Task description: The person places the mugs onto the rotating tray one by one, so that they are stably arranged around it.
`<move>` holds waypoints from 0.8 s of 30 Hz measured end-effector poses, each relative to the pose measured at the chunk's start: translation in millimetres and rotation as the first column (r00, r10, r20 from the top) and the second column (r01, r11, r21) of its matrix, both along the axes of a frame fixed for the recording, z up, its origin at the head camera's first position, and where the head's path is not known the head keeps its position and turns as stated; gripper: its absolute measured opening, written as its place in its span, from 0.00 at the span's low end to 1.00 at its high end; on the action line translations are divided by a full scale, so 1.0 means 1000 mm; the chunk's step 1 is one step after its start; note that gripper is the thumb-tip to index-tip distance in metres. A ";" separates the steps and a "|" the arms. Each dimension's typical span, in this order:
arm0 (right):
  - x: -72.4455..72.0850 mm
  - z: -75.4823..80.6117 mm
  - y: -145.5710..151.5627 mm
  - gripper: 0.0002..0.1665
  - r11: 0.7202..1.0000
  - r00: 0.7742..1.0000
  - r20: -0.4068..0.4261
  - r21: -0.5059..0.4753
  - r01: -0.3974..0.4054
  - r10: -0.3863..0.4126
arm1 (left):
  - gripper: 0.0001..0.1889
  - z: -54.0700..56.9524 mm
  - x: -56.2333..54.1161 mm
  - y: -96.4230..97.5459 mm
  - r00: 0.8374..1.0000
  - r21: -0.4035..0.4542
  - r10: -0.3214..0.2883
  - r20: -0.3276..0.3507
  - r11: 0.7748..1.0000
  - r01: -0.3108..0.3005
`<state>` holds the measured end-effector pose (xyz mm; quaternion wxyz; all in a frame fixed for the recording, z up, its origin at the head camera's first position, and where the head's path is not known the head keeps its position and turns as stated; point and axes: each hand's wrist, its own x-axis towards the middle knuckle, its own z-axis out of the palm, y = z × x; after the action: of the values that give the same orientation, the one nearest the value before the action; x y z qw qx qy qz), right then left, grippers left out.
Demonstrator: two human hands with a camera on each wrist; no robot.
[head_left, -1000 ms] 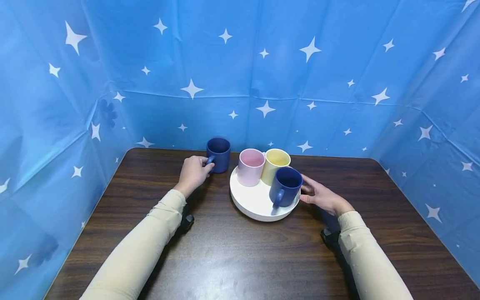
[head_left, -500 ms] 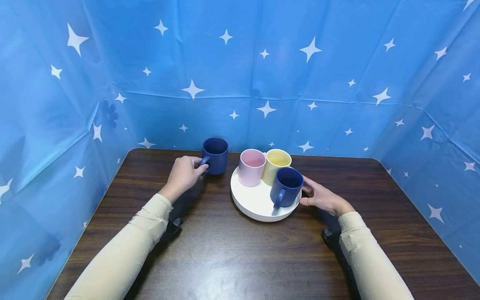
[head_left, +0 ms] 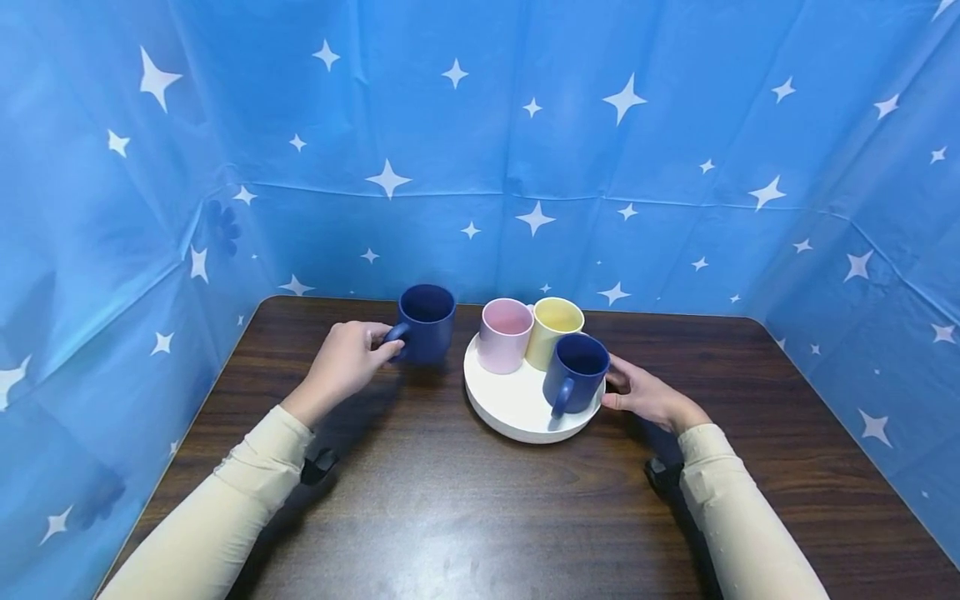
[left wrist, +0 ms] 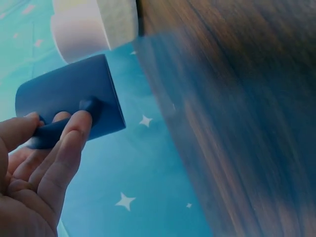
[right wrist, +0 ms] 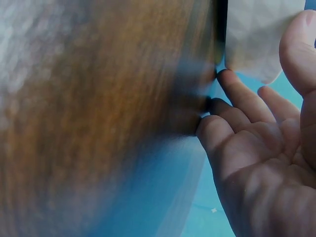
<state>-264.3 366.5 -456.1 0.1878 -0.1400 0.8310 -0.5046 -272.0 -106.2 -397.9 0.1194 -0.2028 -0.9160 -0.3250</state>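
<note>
Four mugs show in the head view, three of them standing on the round white tray (head_left: 510, 412) that sits on the dark wooden table (head_left: 465, 517). On the tray, the pink mug (head_left: 504, 335) stands at the back left, the yellow mug (head_left: 553, 332) touches it at the back right, and a dark blue mug (head_left: 575, 373) stands at the front right edge with its handle turned toward the person.

Left of the tray and apart from it is the second blue mug (head_left: 424, 323), close to the far edge of the table. The left hand (head_left: 347, 363) holds this mug by its handle: in the left wrist view the thumb and fingers (left wrist: 66, 143) are curled round the handle, pinching it, with the mug's body (left wrist: 69, 101) sticking out past the fingertips. Whether its base touches the table cannot be told.

On the tray's right side, the right hand (head_left: 647, 397) lies against the rim, just beside the dark blue mug. The right wrist view shows its fingers (right wrist: 242, 101) fairly straight and loosely spread, their tips at the tray's white wall (right wrist: 259, 34), with the thumb on its upper part. It grips nothing firmly.

Blue starred cloth (head_left: 480, 150) hangs behind and to both sides of the tray.
</note>
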 end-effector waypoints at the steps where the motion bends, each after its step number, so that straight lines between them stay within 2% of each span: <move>1: 0.000 0.000 0.000 0.53 1.000 1.000 -0.003 0.009 0.004 -0.004 | 0.09 0.000 0.001 -0.001 1.000 -0.002 -0.006 -0.003 1.000 0.006; 11: 0.003 0.000 0.000 0.54 0.999 0.999 0.007 0.023 0.032 -0.033 | 0.06 0.001 0.009 -0.011 0.997 0.058 -0.062 0.048 0.997 0.060; 24: 0.002 0.001 -0.001 0.46 0.995 0.997 0.010 0.060 0.074 -0.075 | 0.07 0.006 0.020 -0.017 0.988 0.090 -0.118 0.095 0.990 0.109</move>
<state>-262.5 365.3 -455.2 0.1781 -0.1002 0.8491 -0.4872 -252.1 -122.9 -391.9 0.0630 -0.2328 -0.8932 -0.3795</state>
